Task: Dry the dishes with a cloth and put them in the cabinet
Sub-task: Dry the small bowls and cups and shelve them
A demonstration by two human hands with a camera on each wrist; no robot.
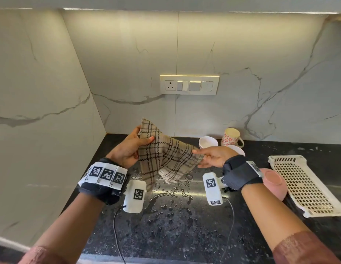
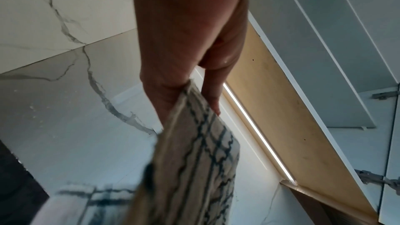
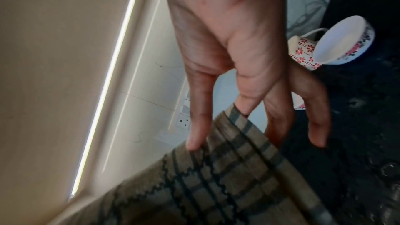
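Note:
A beige plaid cloth (image 1: 162, 155) hangs spread between both hands above the wet black counter (image 1: 184, 216). My left hand (image 1: 144, 141) pinches its upper left corner, thumb on the near side. In the left wrist view the cloth (image 2: 194, 160) droops from the left hand (image 2: 194, 95). My right hand (image 1: 200, 155) pinches the cloth's right edge; the right wrist view shows its fingers (image 3: 194, 134) on the fabric (image 3: 216, 177). Behind the hands stand a white bowl (image 1: 207, 141), a floral mug (image 1: 231, 137) and a second bowl (image 1: 237, 149), partly hidden.
An overturned pink bowl (image 1: 274, 181) lies by my right wrist, next to a white perforated tray (image 1: 303, 185). Water is pooled on the counter under the cloth. Marble walls close the left and back. The upper cabinet (image 2: 292, 109) with its hinges (image 2: 385, 95) is overhead.

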